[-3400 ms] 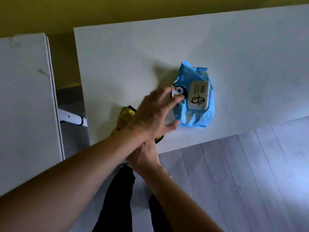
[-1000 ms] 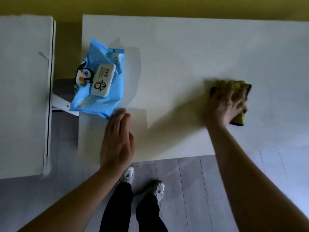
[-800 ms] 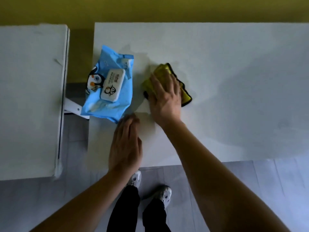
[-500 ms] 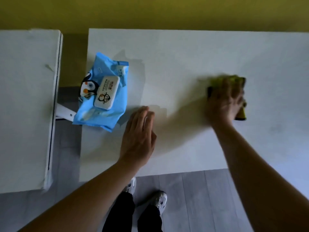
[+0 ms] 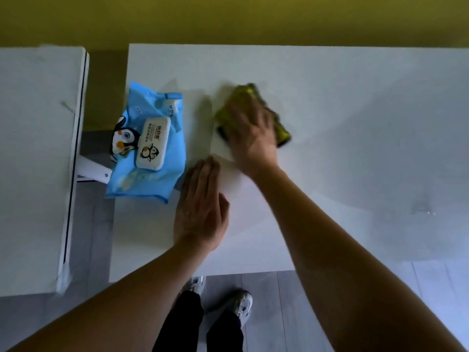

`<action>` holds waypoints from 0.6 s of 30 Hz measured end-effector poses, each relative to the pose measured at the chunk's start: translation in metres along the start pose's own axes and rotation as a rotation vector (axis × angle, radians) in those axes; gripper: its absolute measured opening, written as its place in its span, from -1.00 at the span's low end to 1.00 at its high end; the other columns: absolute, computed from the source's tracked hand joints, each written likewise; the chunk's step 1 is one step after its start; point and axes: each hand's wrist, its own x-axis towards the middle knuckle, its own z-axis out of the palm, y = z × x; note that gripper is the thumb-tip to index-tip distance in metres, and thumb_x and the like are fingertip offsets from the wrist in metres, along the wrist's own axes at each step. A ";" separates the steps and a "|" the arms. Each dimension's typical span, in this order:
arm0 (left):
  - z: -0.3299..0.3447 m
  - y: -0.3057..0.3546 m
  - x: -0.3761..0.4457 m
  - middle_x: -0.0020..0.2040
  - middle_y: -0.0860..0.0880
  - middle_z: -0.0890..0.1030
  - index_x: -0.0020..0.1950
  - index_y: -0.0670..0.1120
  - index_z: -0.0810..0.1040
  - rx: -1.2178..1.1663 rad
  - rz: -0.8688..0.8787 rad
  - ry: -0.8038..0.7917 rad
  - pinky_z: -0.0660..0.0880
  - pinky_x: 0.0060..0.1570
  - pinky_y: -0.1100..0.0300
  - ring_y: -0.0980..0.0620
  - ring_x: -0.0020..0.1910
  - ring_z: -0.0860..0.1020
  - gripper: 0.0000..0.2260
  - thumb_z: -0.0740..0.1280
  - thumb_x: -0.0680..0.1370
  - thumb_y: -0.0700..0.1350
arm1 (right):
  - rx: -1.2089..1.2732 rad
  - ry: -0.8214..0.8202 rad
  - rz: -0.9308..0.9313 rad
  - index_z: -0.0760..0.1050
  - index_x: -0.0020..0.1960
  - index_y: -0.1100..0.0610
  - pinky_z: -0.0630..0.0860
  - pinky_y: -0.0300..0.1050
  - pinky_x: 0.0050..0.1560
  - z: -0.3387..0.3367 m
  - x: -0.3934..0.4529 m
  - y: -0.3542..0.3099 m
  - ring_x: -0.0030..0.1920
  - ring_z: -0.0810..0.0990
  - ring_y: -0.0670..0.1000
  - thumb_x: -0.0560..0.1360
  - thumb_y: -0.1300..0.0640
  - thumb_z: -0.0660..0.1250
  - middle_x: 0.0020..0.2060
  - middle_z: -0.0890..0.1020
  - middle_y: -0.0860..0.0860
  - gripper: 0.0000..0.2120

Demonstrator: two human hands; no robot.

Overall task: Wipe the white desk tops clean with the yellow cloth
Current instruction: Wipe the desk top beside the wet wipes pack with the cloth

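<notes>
Right hand (image 5: 253,134): flattened, fingers spread, pressed on yellow cloth (image 5: 281,130). Left hand (image 5: 200,209): laid flat, relaxed, on desk (image 5: 355,123).

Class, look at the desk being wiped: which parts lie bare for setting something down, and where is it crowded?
Bare: the desk right of the yellow cloth, and the back strip along the wall. Crowded: the left end, with the blue wipes pack, left hand and right hand.
</notes>
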 end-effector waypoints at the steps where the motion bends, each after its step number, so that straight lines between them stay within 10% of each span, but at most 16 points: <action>1: 0.001 -0.001 0.000 0.64 -0.18 0.24 0.65 -0.21 0.18 -0.002 0.009 -0.013 0.10 0.64 -0.04 -0.13 0.64 0.18 -0.43 0.05 0.65 -0.06 | 0.016 0.033 0.147 0.31 0.53 -0.17 -0.03 0.01 0.56 -0.008 -0.003 0.029 0.60 0.05 0.20 0.64 -0.18 0.15 0.61 0.13 0.08 -0.53; 9: 0.004 0.003 0.005 0.69 -0.14 0.11 0.68 -0.15 0.12 0.032 0.050 -0.032 0.09 0.64 -0.11 -0.10 0.68 0.04 -0.44 -0.04 0.69 -0.01 | 0.105 0.254 0.907 0.17 0.60 -0.10 -0.08 0.14 0.56 -0.053 -0.012 0.144 0.59 0.01 0.26 0.66 -0.14 0.10 0.63 -0.01 0.13 -0.47; 18: -0.002 0.004 0.005 0.67 -0.14 0.19 0.67 -0.13 0.17 0.065 0.019 -0.057 0.12 0.64 -0.08 -0.13 0.65 0.16 -0.45 0.05 0.67 -0.04 | 0.255 -0.047 -0.051 0.32 0.54 -0.12 0.11 0.19 0.56 0.006 0.033 -0.028 0.58 0.12 0.20 0.61 -0.16 0.21 0.60 0.19 0.06 -0.49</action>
